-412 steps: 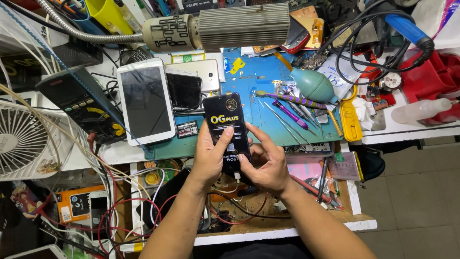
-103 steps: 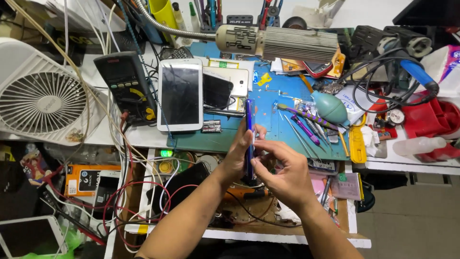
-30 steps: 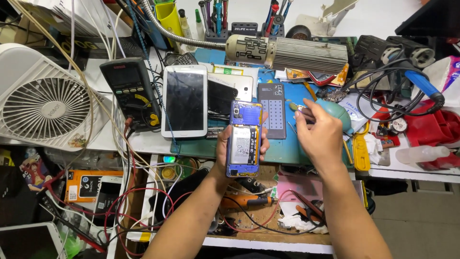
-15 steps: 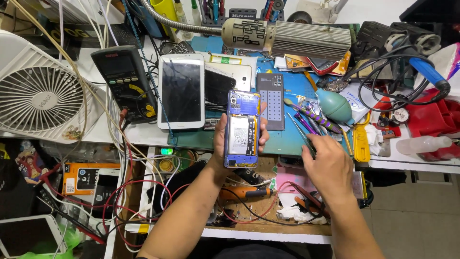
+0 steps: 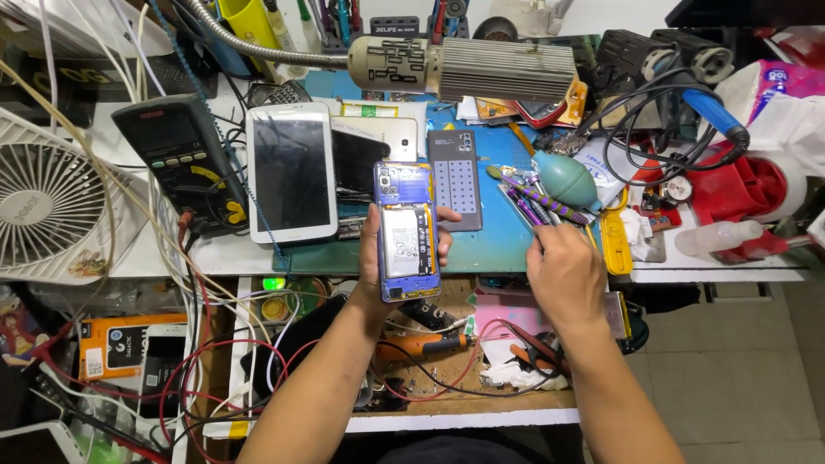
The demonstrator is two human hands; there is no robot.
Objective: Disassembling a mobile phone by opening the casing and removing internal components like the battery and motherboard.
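Worktop [image 5: 481,249], crowded, with a white fan [image 5: 51,206] far outside the left hand and a white tablet [image 5: 290,172] just beside it. Left hand [image 5: 387,258] clamped round an opened phone [image 5: 406,230], back off, battery showing, held upright above the blue mat. Right hand [image 5: 563,271], well apart, reaches into the purple-handled tools [image 5: 537,196]; its fingertips are hidden, so whether it grips one cannot be told. Risk: the one-handed hold could slip, dropping exposed parts among loose wires.
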